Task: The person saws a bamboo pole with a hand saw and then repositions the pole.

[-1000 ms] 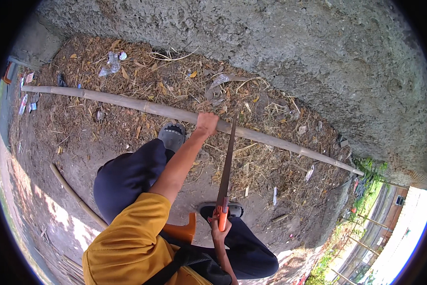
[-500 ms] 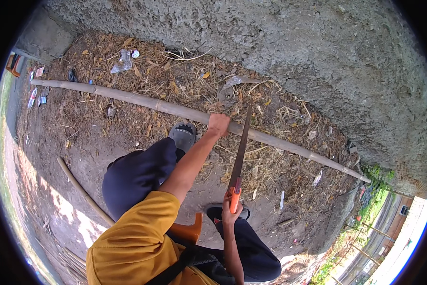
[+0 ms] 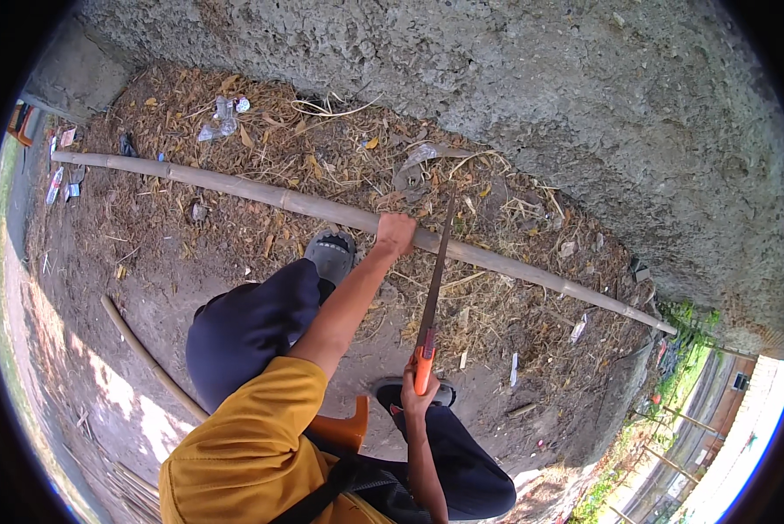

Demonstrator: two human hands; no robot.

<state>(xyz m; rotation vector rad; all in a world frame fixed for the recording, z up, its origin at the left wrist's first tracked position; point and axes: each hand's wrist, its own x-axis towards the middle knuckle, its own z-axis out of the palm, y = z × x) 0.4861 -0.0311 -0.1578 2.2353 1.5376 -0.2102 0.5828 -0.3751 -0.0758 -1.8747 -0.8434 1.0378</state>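
Gripping the long, grey-tan bamboo pole (image 3: pixel 532 272) near its middle, my left hand (image 3: pixel 395 232) is wrapped closed over it, knuckles up. My right hand (image 3: pixel 416 393) is closed around the orange handle of a handsaw with a long, dark, tapering metal blade (image 3: pixel 433 297). That blade crosses the pole just right of my left hand, its tip pointing away from me; I cannot tell whether the teeth have bitten into the bamboo.

The pole stretches sideways in front of me, over ground strewn with dry brown leaves and straw (image 3: pixel 340 162), its right end by some green plants (image 3: pixel 693 323). Beyond it rises a rough grey wall (image 3: pixel 540 87). My grey, chunky-soled left shoe (image 3: pixel 330 255) is close to the pole's near side. An orange plastic seat (image 3: pixel 347 428) shows beneath me, and a curved tan stick (image 3: pixel 143 354) lies to my left.
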